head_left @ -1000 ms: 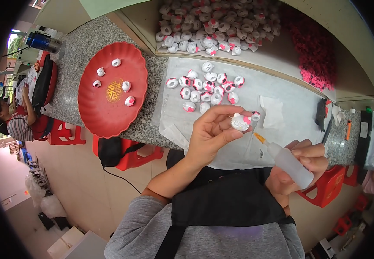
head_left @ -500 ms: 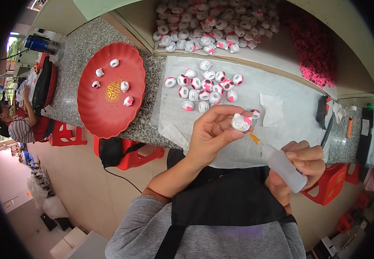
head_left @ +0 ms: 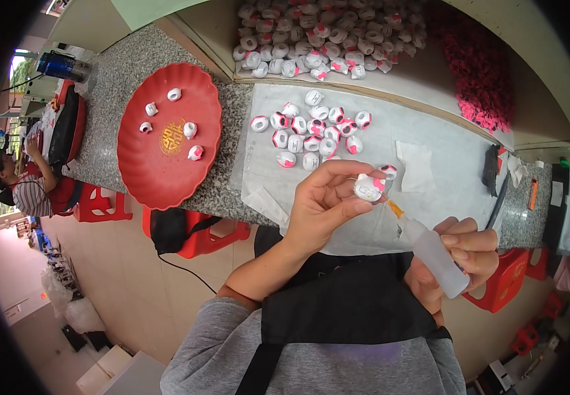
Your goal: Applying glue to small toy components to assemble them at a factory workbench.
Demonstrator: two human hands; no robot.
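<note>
Between the fingertips of my left hand (head_left: 327, 201) is a small white cat-head piece (head_left: 368, 187) with a pink bow, its front turned up. My right hand (head_left: 459, 253) is wrapped round a frosted squeeze bottle (head_left: 437, 260), whose narrow orange tip (head_left: 396, 209) points up at the cat head from a short gap to its lower right. Just behind my left fingertips, a similar pink-and-white piece (head_left: 388, 172) rests on the white sheet (head_left: 377, 227). A group of such pieces (head_left: 316, 128), some with pink edges and dark openings, lies farther back on that sheet.
Left of the sheet, a red scalloped tray (head_left: 145, 158) holds several small white pieces on the speckled counter (head_left: 117, 72). The shelf behind carries a heap of white cat heads (head_left: 331, 39) and a pink pile (head_left: 482, 85). A folded white paper (head_left: 414, 166) lies rightward. Another person (head_left: 25, 184) sits far left.
My right hand has shifted slightly right with the squeeze bottle, so its tip is a little farther from the cat head. My left hand holds almost still.
</note>
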